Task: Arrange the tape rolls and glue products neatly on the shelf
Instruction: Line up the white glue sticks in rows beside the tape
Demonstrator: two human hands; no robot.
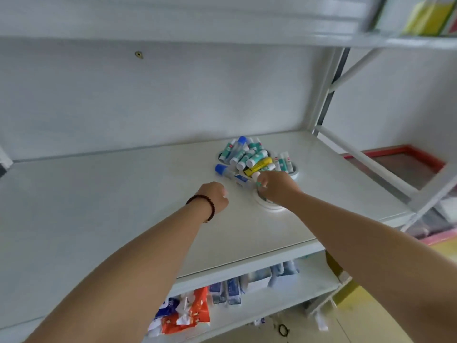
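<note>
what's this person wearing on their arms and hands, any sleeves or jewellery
Both forearms are bare, with no sleeves in view. The left hand has a dark beaded bracelet around its wrist. The right hand shows no gloves, and no ring or watch is visible.

shelf (99,206) left: bare | right: glue pile (249,157), probably tape rolls (269,206)

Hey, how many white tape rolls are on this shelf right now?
3 show, though others may be hidden. One tape roll lies under the right hand, one tape roll at the pile's right edge, and one tape roll under the glue sticks.
</note>
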